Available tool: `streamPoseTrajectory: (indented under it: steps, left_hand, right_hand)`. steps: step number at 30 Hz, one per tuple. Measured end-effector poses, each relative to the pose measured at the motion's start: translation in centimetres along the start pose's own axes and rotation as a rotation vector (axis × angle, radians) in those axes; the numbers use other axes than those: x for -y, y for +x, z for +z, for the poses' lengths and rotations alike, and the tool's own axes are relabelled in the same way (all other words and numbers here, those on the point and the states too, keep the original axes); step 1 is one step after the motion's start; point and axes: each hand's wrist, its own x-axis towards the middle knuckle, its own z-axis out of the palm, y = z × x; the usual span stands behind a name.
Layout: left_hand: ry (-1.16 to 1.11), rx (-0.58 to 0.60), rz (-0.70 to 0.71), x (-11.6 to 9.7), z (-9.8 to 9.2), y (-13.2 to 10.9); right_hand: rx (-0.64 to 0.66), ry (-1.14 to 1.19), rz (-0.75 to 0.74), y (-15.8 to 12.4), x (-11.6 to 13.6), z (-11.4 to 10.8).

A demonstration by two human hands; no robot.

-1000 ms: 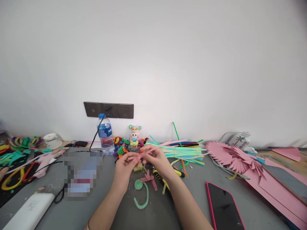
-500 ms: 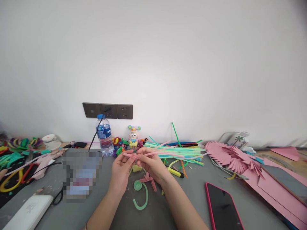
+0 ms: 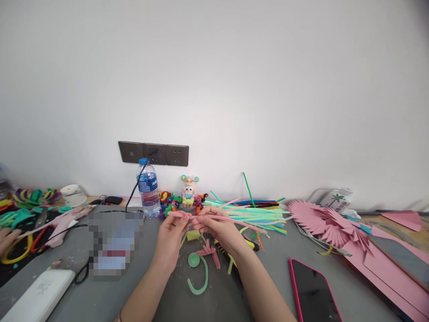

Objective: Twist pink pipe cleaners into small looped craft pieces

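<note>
My left hand (image 3: 172,239) pinches pink pipe cleaners (image 3: 243,222) near one end, with a short folded part sticking out to its left. Close beside it, my right hand (image 3: 219,228) is closed on the same pink strands, whose long ends trail off to the right. Below the hands, on the grey table, lie a pink bent pipe cleaner piece (image 3: 210,253) and a green pipe cleaner (image 3: 203,286) coiled at one end. A small yellow piece (image 3: 193,235) sits just under my fingers. The black-and-yellow tool (image 3: 231,259) is partly hidden by my right forearm.
Behind my hands stand a water bottle (image 3: 148,190) and a small figurine (image 3: 188,192). A pipe cleaner bundle (image 3: 258,214) spreads to the right. A pink-cased phone (image 3: 313,290) and folded pink paper (image 3: 321,219) lie right. Another person's hand (image 3: 7,239) is at far left.
My hands have drawn slightly apart along the pink pipe cleaners, and the trailing ends now slope downward. At far left, another person's hand has come further into view.
</note>
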Motion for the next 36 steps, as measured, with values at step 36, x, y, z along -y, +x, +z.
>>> streamPoseTrajectory:
  steps: [36]
  left_hand:
    - [0.217,0.688,-0.403,-0.9,0.4,-1.7]
  right_hand:
    - [0.346,-0.178,0.017,-1.4,1.7,-2.4]
